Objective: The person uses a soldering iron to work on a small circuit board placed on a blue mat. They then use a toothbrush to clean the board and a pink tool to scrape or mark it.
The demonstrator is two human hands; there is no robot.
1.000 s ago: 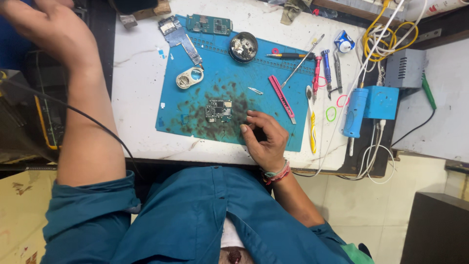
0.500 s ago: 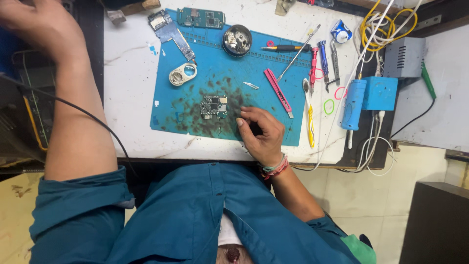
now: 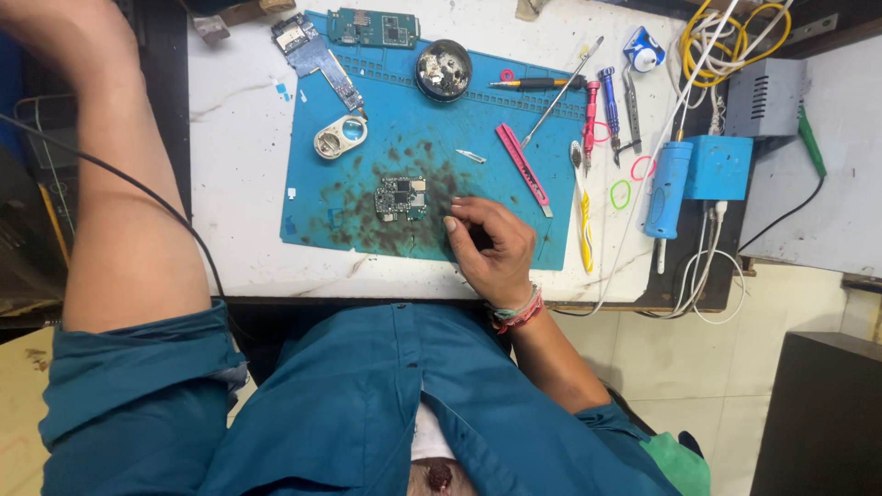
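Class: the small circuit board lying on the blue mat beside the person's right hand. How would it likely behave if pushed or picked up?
The small circuit board looks thin and flat, so probably light and stiff. Lying flat on the blue mat, it would likely slide, not roll. Its exposed components suggest it is fragile.

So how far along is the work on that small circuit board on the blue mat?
Done: the small circuit board lies bare on the stained blue mat, with other boards set aside at the mat's top edge. In hand: the right hand rests beside it, fingers curled; the left hand is out of view. Left: the tools lie unused, and nothing is reassembled.
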